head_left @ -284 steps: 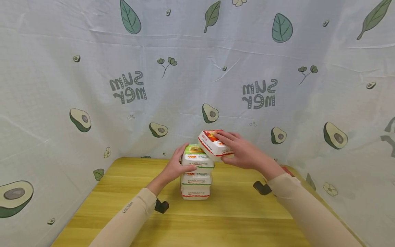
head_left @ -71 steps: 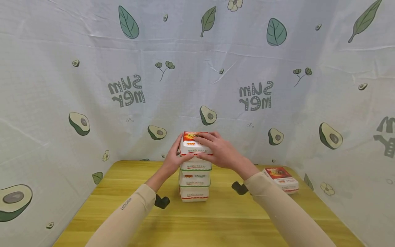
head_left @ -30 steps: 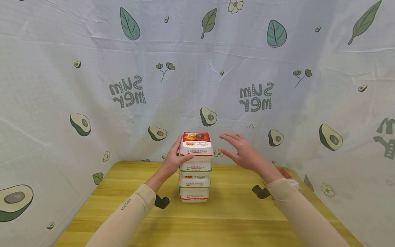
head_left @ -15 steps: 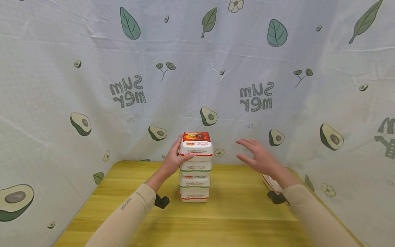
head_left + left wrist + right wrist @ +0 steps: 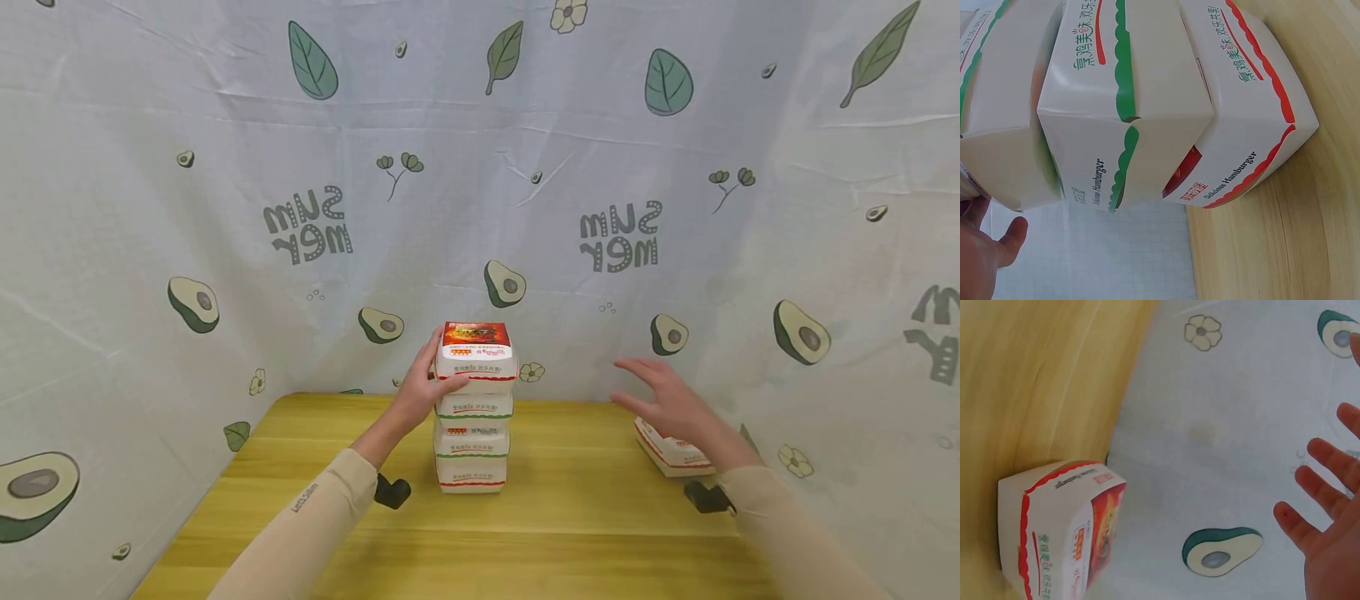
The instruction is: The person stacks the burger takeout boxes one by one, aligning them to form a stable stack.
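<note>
Several white hamburger boxes stand stacked on the table, with red or green wavy trim. The top hamburger box has a red picture lid. My left hand holds its left side, thumb across the front and fingers along the side. In the left wrist view, a green-trimmed box sits above the red-trimmed bottom box. My right hand is in the air with fingers spread, holding nothing. A separate red-trimmed hamburger box lies below it at the right, partly hidden by the hand and forearm.
The wooden table reaches back to a pale curtain printed with avocados and leaves, which also hangs at both sides. A black wrist mount sits beside the left cuff, and another black mount beside the right.
A red-lidded box has been set on top of the stack. My right hand has let go of it and moved right, over the separate box. My left hand stays at the stack.
</note>
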A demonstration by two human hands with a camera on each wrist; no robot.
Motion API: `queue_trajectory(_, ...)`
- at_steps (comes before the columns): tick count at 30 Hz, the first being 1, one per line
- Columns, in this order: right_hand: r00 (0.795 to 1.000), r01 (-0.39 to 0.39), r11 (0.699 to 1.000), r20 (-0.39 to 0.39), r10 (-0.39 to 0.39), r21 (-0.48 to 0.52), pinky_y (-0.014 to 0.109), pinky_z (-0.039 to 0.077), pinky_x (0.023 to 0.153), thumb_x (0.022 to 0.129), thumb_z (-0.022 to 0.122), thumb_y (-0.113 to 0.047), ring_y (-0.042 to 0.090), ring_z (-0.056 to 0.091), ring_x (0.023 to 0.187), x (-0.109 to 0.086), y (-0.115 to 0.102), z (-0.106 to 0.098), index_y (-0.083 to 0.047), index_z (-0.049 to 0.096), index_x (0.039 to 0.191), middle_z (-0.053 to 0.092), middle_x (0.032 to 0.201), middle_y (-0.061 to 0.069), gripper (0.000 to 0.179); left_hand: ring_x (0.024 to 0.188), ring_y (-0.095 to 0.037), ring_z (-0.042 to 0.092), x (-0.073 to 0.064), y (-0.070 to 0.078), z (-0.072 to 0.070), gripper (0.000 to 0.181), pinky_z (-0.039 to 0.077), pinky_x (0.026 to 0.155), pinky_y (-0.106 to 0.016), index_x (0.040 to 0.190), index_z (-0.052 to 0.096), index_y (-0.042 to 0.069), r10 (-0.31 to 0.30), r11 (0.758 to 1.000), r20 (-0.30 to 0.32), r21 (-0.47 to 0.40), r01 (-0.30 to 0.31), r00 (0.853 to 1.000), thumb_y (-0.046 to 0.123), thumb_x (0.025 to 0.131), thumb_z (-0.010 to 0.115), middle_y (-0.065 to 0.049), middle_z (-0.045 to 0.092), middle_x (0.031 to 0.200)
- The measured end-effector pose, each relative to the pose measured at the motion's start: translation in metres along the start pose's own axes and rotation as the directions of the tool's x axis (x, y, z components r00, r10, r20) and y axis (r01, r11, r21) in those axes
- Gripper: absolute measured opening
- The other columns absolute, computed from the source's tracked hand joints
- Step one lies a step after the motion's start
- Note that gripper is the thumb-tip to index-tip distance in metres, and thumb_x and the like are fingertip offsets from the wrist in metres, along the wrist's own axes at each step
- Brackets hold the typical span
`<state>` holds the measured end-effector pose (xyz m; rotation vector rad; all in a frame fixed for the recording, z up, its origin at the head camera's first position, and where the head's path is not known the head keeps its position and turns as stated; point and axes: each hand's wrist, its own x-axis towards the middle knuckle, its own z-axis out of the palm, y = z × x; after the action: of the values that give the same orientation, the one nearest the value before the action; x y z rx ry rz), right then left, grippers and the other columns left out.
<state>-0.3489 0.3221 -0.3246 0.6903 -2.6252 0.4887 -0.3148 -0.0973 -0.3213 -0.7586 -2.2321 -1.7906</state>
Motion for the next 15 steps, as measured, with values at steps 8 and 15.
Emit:
queue_trajectory(8,0.997,-0.057,0.998,0.046,0.058,-0.021,0.071,0.032,0.103,0.096,0.067,-0.041,0.050,0.036,0.134,-0.013,0.021,0.002,-0.006,0.048,0.146,0.046,0.148,0.027,0.064,0.118,-0.032,0.054,0.000,-0.001,-0.001,0.091,0.053,0.092,-0.038,0.163,0.004,0.014,-0.009,1.000,0.001,-0.003,0.009,1.000,0.019,0.096,0.065,-0.021,0.030,0.151)
queue_trajectory(15,0.988,-0.128,0.992,0.086,0.127,0.007,0.074,0.034,0.100,0.095,0.067,-0.045,0.053,0.034,0.133,-0.024,0.037,0.007,-0.005,0.045,0.148,0.039,0.150,0.029,0.070,0.119,-0.033,0.053,0.000,-0.003,-0.001,0.091,0.053,0.094,-0.040,0.163,0.004,0.014,-0.009,1.000,-0.002,-0.001,0.009,1.000,0.019,0.096,0.065,-0.022,0.030,0.152)
